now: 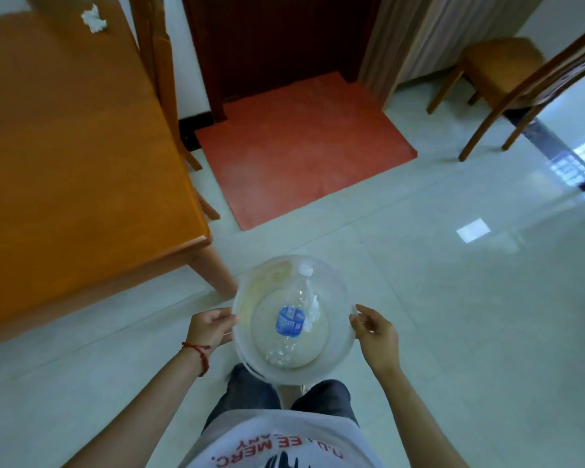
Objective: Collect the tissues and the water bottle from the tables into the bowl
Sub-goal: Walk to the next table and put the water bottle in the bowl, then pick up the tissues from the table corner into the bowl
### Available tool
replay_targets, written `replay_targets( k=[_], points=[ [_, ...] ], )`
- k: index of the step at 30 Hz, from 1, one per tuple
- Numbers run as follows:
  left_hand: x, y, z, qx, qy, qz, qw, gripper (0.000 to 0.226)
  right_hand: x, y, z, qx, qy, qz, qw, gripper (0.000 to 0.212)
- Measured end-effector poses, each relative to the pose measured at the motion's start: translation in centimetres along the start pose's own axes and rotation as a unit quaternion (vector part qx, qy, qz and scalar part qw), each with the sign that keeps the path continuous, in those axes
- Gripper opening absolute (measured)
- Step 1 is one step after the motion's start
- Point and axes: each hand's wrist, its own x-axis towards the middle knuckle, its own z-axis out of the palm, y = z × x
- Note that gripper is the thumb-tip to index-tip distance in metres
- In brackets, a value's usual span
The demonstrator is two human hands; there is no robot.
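— So, how far along is it?
— The water bottle (293,319) lies in the bowl (338,359), whose rim both hands' fingers (225,320) grip. A crumpled tissue (94,19) is left on the worktop's (75,157) far corner.

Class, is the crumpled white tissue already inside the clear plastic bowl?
No, the crumpled white tissue lies on the orange wooden table, apart from the clear plastic bowl.

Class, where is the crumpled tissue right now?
In the head view, the crumpled tissue lies at upper left, on the orange table's far corner, beside a wooden chair.
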Motion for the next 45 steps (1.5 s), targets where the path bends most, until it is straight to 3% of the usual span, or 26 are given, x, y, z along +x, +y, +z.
replay_targets(
  k=[12,20,24,45],
  points=[
    [0.3,3.9,7.5,0.016,-0.011,0.027,0.999,0.042,5.3,-0.8,-6.6,0.049,0.01,-0.018,0.999,0.026],
    [2.2,7.9,11.0,-0.012,-0.016,0.016,1.0,0.026,11.3,-3.5,-8.4,0.065,-0.001,-0.038,0.997,0.024],
    [5.5,10.4,11.9,-0.022,-0.004,0.002,1.0,0.032,15.4,-5.6,-7.8,0.06,-0.005,-0.048,0.997,0.025],
    [27.2,33.2,13.5,-0.073,0.082,0.01,0.994,0.034,43.1,-28.3,-1.0,0.017,-0.083,-0.091,0.992,0.017]
  ],
)
